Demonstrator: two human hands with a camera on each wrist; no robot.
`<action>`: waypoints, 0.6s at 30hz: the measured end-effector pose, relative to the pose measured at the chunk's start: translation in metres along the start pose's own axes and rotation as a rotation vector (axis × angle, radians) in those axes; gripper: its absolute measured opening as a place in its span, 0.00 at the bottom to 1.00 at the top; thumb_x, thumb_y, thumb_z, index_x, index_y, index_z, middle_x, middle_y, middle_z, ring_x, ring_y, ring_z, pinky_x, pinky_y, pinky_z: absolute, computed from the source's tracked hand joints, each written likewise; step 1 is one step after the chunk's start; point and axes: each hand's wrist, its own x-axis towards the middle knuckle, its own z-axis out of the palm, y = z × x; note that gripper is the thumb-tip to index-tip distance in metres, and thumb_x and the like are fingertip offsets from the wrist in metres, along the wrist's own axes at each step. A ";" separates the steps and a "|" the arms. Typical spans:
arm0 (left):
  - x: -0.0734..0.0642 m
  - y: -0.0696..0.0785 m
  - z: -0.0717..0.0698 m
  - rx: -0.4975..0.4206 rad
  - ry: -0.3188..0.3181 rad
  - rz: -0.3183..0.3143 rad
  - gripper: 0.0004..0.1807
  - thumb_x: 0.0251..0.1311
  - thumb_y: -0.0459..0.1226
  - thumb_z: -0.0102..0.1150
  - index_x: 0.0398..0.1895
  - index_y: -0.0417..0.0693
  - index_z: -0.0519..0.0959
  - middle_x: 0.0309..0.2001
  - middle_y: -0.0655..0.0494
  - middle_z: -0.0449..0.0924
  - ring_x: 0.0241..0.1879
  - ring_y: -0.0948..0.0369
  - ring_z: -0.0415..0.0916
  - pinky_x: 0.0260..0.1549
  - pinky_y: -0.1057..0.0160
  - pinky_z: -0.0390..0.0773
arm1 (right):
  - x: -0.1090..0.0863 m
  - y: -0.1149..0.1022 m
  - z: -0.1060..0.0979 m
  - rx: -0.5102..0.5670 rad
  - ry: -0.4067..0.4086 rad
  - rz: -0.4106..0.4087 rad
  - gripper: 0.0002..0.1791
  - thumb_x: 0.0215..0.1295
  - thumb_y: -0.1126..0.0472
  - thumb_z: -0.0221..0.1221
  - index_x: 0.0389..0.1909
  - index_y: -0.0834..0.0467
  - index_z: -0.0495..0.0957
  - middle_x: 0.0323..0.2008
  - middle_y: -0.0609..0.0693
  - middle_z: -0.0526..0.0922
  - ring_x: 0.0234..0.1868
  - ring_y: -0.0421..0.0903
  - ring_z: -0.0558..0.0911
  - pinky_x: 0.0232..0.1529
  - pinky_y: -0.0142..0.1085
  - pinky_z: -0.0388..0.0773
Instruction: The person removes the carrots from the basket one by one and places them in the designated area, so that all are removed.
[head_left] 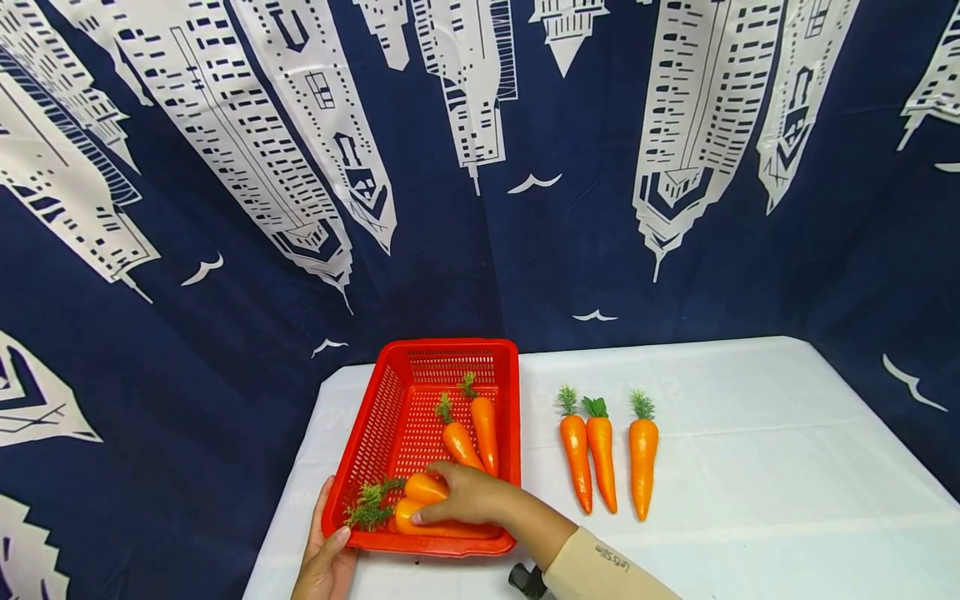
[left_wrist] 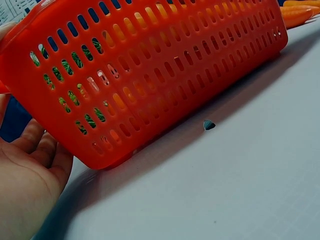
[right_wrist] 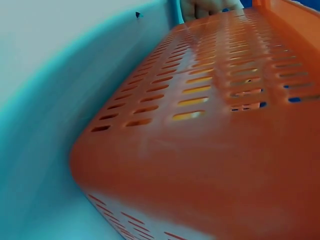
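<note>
A red plastic basket (head_left: 513,417) with slotted walls stands on the left of the table. Inside it, two carrots (head_left: 485,429) lie toward the right side, and two more carrots (head_left: 408,515) lie across the front with leafy tops to the left. My left hand (head_left: 330,558) holds the basket's front left corner, thumb at the rim; in the left wrist view its fingers (left_wrist: 45,150) are by the lower corner. Reaching over the front right rim, my right hand (head_left: 465,497) grips at the front carrots, partly covering them. The right wrist view shows only the basket's outside and my left hand (right_wrist: 202,7).
Three carrots (head_left: 600,454) lie on the white-covered table (head_left: 720,475) to the right of the basket. A black object (head_left: 527,581) sits by the right sleeve (head_left: 600,571). Behind hangs a dark blue cloth (head_left: 480,275) with white buildings. A small dark mark (left_wrist: 209,124) shows in front of the basket.
</note>
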 end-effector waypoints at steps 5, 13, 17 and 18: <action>0.000 -0.001 -0.001 -0.004 -0.010 0.010 0.42 0.70 0.23 0.36 0.81 0.55 0.35 0.69 0.78 0.66 0.68 0.75 0.68 0.65 0.74 0.71 | 0.001 0.001 0.001 0.000 -0.003 0.016 0.45 0.56 0.41 0.71 0.70 0.57 0.69 0.66 0.55 0.77 0.68 0.55 0.75 0.69 0.54 0.71; -0.001 0.000 0.000 0.007 0.000 -0.001 0.43 0.70 0.23 0.37 0.82 0.55 0.34 0.69 0.79 0.67 0.67 0.75 0.69 0.64 0.74 0.72 | 0.003 0.002 0.003 -0.011 0.010 0.025 0.43 0.56 0.44 0.72 0.69 0.59 0.70 0.65 0.57 0.77 0.68 0.57 0.74 0.69 0.56 0.71; 0.000 0.000 0.000 0.004 -0.003 0.005 0.41 0.70 0.23 0.37 0.80 0.61 0.42 0.69 0.78 0.67 0.67 0.75 0.69 0.64 0.74 0.71 | 0.003 0.003 0.003 0.003 0.002 0.038 0.44 0.55 0.44 0.72 0.70 0.59 0.69 0.64 0.57 0.78 0.68 0.57 0.75 0.69 0.57 0.70; 0.000 0.000 0.000 0.003 -0.007 0.010 0.40 0.70 0.23 0.37 0.80 0.61 0.44 0.69 0.78 0.67 0.67 0.75 0.69 0.64 0.74 0.71 | 0.002 0.002 0.003 0.007 0.001 0.040 0.44 0.55 0.44 0.72 0.70 0.59 0.69 0.64 0.57 0.78 0.68 0.57 0.75 0.69 0.57 0.70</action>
